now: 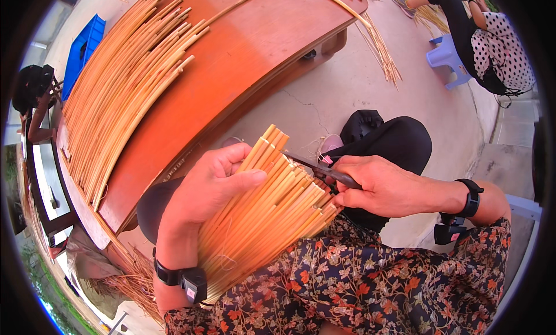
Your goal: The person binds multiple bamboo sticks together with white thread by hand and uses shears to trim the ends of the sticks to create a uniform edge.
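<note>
A bundle of straw-coloured reed stalks (pixel 269 210), laid side by side like a thick mat, rests slanting across my lap. Its uneven ends point up and to the right. My left hand (pixel 211 181) grips the bundle's left side, with the thumb lying over the stalks and the other fingers mostly hidden. In my right hand (pixel 376 184) is a dark knife-like tool (pixel 343 177), its handle under my closed fingers. Its narrow dark end reaches toward the stalk ends; whether it touches them I cannot tell. Thin loose thread shows on the stalks.
A reddish-brown table (pixel 231 57) stands ahead, with a broad row of long reed stalks (pixel 130 97) on its left. Further left is a blue crate (pixel 84 51). A person (pixel 503 54) is at the upper right by a light-purple stool (pixel 449 59). Loose stalks (pixel 136 271) lie lower left.
</note>
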`<state>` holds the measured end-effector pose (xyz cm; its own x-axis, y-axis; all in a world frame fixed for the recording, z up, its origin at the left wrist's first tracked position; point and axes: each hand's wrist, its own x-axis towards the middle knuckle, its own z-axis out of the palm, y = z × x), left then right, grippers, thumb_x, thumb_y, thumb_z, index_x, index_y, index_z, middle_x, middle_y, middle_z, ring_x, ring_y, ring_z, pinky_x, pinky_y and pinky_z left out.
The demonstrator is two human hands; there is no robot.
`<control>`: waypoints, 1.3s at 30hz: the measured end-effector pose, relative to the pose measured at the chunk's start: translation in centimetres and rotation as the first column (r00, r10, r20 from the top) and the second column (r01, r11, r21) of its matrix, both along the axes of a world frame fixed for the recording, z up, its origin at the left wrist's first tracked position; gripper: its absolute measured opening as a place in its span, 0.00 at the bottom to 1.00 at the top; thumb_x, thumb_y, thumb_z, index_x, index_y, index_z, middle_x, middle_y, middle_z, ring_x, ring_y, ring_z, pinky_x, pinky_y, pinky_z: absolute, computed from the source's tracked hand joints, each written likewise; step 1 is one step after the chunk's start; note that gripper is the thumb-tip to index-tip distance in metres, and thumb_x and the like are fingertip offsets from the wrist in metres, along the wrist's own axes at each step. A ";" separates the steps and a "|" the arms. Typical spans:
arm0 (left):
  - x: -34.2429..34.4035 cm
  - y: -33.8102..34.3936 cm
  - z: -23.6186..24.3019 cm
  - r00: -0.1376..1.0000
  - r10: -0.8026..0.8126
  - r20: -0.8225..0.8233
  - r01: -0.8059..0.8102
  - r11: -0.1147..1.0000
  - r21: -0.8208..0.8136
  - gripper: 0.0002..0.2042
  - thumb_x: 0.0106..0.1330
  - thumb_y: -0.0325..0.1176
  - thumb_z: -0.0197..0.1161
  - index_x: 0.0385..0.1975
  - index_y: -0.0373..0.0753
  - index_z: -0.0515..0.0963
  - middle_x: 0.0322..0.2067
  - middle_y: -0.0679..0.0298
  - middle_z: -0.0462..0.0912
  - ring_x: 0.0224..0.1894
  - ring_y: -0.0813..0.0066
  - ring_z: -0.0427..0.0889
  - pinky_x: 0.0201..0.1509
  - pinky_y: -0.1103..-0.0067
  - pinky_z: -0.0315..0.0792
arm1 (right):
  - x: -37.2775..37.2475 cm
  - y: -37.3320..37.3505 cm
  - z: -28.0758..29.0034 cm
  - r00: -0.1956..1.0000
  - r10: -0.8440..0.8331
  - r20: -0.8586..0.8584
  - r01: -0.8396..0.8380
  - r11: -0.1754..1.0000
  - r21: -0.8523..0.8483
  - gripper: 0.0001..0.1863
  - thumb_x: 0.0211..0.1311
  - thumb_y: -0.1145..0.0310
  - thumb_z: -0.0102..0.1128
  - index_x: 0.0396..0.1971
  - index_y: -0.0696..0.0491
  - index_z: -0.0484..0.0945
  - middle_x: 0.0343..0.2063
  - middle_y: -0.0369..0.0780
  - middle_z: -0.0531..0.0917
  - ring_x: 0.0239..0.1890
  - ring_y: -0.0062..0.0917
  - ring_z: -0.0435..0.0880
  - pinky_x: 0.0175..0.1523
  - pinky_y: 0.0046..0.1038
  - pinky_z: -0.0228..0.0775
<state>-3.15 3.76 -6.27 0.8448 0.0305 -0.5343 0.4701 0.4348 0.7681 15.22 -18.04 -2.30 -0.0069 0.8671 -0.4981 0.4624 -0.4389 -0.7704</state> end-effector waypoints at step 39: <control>-0.3 0.3 0.3 1.000 0.009 -0.009 -0.010 0.997 -0.082 0.20 0.63 0.31 0.65 0.53 0.29 0.72 0.45 0.62 0.82 0.45 0.80 0.80 0.53 0.81 0.73 | -0.8 1.5 0.4 0.991 -0.030 -0.131 0.028 0.999 -0.020 0.06 0.58 0.74 0.56 0.30 0.60 0.69 0.35 0.43 0.69 0.40 0.31 0.72 0.47 0.31 0.67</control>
